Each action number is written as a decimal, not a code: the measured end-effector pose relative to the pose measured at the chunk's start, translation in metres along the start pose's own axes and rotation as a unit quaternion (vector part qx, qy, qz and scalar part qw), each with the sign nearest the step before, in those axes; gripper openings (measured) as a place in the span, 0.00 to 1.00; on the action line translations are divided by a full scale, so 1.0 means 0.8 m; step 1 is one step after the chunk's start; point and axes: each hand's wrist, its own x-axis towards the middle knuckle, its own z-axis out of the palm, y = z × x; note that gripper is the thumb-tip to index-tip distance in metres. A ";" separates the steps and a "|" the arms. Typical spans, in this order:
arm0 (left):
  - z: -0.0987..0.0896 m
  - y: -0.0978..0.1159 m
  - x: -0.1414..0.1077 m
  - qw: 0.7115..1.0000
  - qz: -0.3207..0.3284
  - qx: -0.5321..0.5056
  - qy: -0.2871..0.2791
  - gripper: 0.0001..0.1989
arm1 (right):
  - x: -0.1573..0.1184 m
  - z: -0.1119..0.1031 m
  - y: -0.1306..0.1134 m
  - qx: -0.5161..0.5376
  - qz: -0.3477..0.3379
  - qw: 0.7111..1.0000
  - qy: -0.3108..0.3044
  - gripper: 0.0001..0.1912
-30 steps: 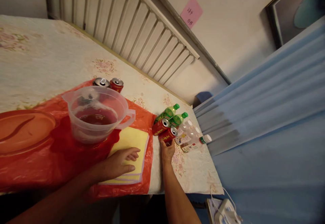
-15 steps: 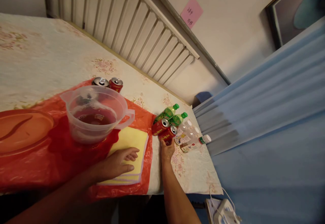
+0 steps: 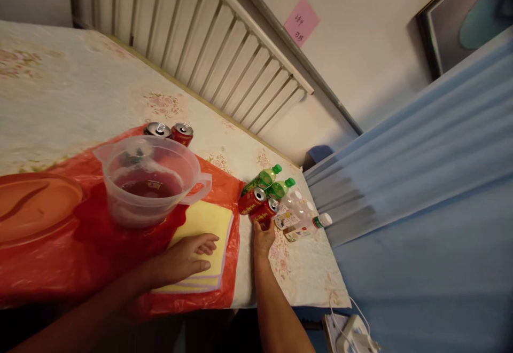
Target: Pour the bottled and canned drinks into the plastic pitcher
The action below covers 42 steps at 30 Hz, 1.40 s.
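With fingers stretched out and apart, my left hand (image 3: 186, 257) rests over a stack of yellow cloths (image 3: 210, 219) with pale purple edges, holding nothing. My right hand (image 3: 263, 240) has its thumb and fingers around the near end of a red drink can (image 3: 265, 212). Another red can (image 3: 252, 202) sits right beside it. Behind them are two green-capped bottles (image 3: 281, 187). Clear bottles (image 3: 300, 231) with white caps stand just right of the held can. A translucent measuring jug (image 3: 134, 215) with dark, foamy liquid stands left of the cloths.
Red plastic sheeting (image 3: 40, 267) covers part of the floral tablecloth (image 3: 100, 86). An orange-red lid (image 3: 40, 203) lies at left. Two opened cans (image 3: 182, 134) stand behind the jug. A radiator (image 3: 192, 38) and blue curtain (image 3: 420, 209) border the table; a power strip (image 3: 356, 334) is lower right.
Almost nothing differs. Both hands keep their places, the right at the red can and the left over the cloths; the whole view shifts very slightly.
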 end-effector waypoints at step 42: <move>0.001 0.002 0.002 1.000 0.005 -0.009 0.015 0.31 | 0.001 0.000 0.000 -0.006 0.008 1.000 -0.020 0.25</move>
